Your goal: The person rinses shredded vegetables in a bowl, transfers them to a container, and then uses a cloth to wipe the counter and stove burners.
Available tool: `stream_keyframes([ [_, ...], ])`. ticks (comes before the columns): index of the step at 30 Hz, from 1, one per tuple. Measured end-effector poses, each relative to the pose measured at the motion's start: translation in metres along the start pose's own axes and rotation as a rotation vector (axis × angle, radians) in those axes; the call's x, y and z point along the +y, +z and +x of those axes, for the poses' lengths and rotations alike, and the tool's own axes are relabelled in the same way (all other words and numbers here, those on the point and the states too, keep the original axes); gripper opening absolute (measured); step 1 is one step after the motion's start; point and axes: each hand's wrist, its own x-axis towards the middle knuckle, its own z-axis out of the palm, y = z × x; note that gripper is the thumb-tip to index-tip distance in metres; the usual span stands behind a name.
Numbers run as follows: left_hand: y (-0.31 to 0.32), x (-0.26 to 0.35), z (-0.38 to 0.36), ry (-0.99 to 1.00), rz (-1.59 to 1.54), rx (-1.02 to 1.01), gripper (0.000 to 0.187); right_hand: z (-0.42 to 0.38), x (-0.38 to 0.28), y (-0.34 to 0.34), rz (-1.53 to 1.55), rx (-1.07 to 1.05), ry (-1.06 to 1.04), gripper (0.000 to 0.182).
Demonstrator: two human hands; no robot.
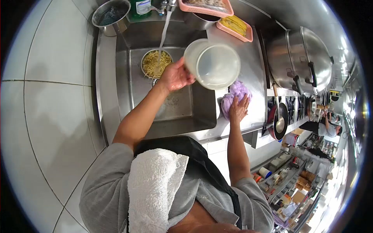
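My left hand point(178, 75) grips the side of a translucent plastic container point(218, 66), held tilted over the right part of the steel sink point(167, 126). My right hand point(239, 109) lies with its fingers spread on a bunched purple cloth point(240, 90) on the steel counter point(254, 70). Inside the sink, a round metal bowl holds pale yellow strips point(151, 62). Water point(165, 33) runs from the tap point(169, 5) into that bowl.
A metal pot point(111, 17) and a green bottle point(140, 7) stand behind the sink. Pink baskets point(248, 34) sit at the back right. Farther right are a large steel pot point(299, 60), a pan point(280, 120) and crowded shelves. Other people point(328, 128) are in the distance.
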Motion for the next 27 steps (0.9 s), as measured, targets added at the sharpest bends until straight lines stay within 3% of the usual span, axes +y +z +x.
stream_keyframes([
  [5, 0.064, -0.004, 0.048, -0.028, 0.066, -0.266, 0.041, 0.011, -0.004, 0.006, -0.028, 0.036, 0.006, 0.065],
  [8, 0.077, -0.016, 0.063, 0.024, 0.077, -0.150, 0.039, 0.010, -0.011, 0.002, -0.034, 0.062, 0.010, 0.063],
  [12, -0.020, -0.016, 0.091, 0.037, -0.015, 0.266, 0.036, 0.007, -0.002, 0.009, -0.031, 0.067, 0.013, 0.063],
  [15, 0.003, -0.021, 0.075, 0.049, 0.005, 0.249, 0.035, 0.006, 0.000, 0.012, -0.012, 0.087, 0.021, 0.063],
  [17, 0.006, -0.014, 0.086, 0.127, 0.295, 0.325, 0.034, 0.010, -0.005, 0.008, -0.018, 0.100, -0.006, 0.062],
  [19, 0.040, -0.013, 0.091, 0.232, 0.505, 0.180, 0.031, 0.009, -0.003, 0.007, -0.073, 0.117, -0.002, 0.061],
  [21, 0.086, -0.024, 0.096, 0.535, 1.061, 0.156, 0.029, 0.011, -0.004, 0.008, -0.061, 0.127, -0.041, 0.060],
  [22, 0.089, -0.030, 0.107, 0.793, 1.514, 0.110, 0.031, 0.012, -0.003, 0.010, -0.067, 0.139, -0.049, 0.059],
  [23, 0.107, -0.041, 0.102, 0.907, 1.743, 0.042, 0.028, 0.009, -0.013, 0.002, -0.079, 0.117, 0.014, 0.059],
  [24, 0.102, -0.051, 0.111, 1.070, 1.905, -0.028, 0.025, 0.016, 0.006, 0.020, -0.142, 0.151, -0.102, 0.059],
  [25, 0.093, -0.059, 0.121, 1.226, 2.065, -0.117, 0.022, 0.013, -0.002, 0.014, -0.078, 0.153, -0.048, 0.060],
  [27, 0.082, -0.070, 0.122, 1.171, 2.232, -0.248, 0.020, 0.011, -0.004, 0.011, -0.084, 0.141, -0.036, 0.060],
])
